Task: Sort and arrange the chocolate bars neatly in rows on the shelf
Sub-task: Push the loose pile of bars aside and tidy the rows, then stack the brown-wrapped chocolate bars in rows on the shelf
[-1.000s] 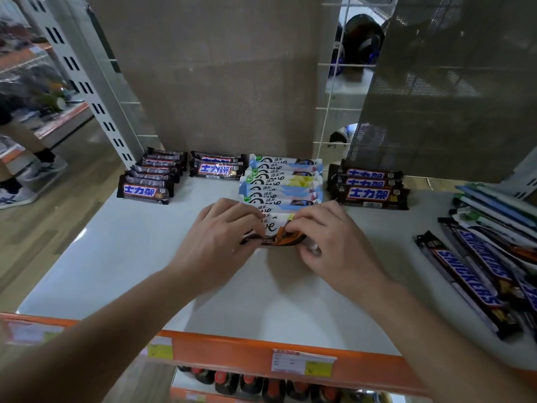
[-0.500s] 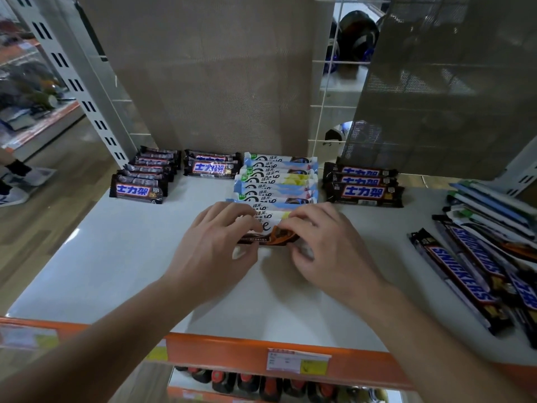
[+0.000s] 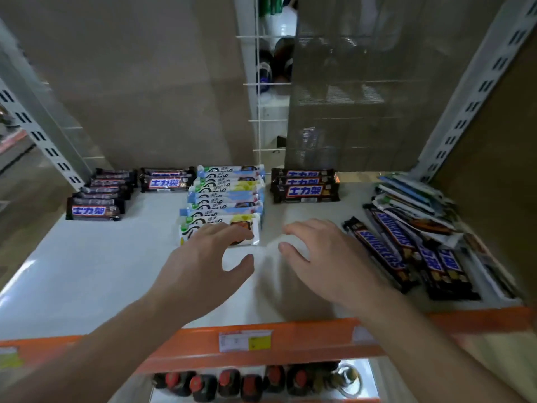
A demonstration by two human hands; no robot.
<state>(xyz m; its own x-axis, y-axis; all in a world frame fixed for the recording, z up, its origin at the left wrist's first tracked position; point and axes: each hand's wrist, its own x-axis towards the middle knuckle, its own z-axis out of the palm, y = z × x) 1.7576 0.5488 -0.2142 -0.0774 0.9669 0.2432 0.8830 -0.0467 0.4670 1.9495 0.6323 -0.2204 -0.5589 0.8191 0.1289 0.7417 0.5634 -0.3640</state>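
Observation:
A row of white and blue chocolate bars [image 3: 226, 196] runs front to back down the middle of the white shelf [image 3: 87, 271]. Its front bar [image 3: 247, 228] lies flat at the near end. My left hand [image 3: 203, 260] hovers over that front bar with relaxed fingers and holds nothing. My right hand [image 3: 322, 257] is spread above the bare shelf to the right of the row, empty too. Dark Snickers rows lie at the back left [image 3: 98, 199], back centre-left [image 3: 167, 180] and back right [image 3: 305, 186]. A loose pile of long Snickers and other bars [image 3: 421, 237] lies at the far right.
An orange shelf edge [image 3: 290, 341] with a price label [image 3: 245, 340] runs along the front. Bottles with red caps [image 3: 232, 382] stand on the level below. Slotted white uprights [image 3: 476, 91] frame the shelf, and a wire grid [image 3: 261, 82] shows at the back.
Both hands have let go of the white and orange bar, which now lies at the front of the middle row. The hands have lifted and spread apart, the right one moving right.

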